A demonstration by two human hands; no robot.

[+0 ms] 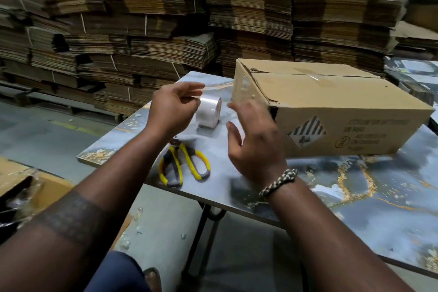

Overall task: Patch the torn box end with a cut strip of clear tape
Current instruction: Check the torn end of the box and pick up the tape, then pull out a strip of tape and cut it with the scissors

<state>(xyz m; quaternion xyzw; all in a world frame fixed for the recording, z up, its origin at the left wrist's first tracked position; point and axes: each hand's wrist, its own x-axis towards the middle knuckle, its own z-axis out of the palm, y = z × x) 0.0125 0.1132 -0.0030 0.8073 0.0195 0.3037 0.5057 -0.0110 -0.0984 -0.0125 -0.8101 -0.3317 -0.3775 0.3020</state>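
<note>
The box [331, 106] lay on the counter [355, 197], its torn end facing left toward the hands; that end already looked glossy, as if some tape covered it. The tape roll [209, 112] stood on edge on the counter just left of the box. The left hand [173, 111] hovered beside the roll with thumb and fingers pinched, seemingly on the free end of the tape, though the clear film was too faint to be sure. The right hand [253, 140] hung open between roll and box, its grip holding nothing. The scissors [183, 163] lay closed on the counter, near the hands.

The step looked like drawing out a strip. To do it well, the right hand should steady the roll while the left pulls the tape straight and taut, kept off itself. The strip should be long enough to span the tear with margin, then cut squarely with the scissors.
</note>
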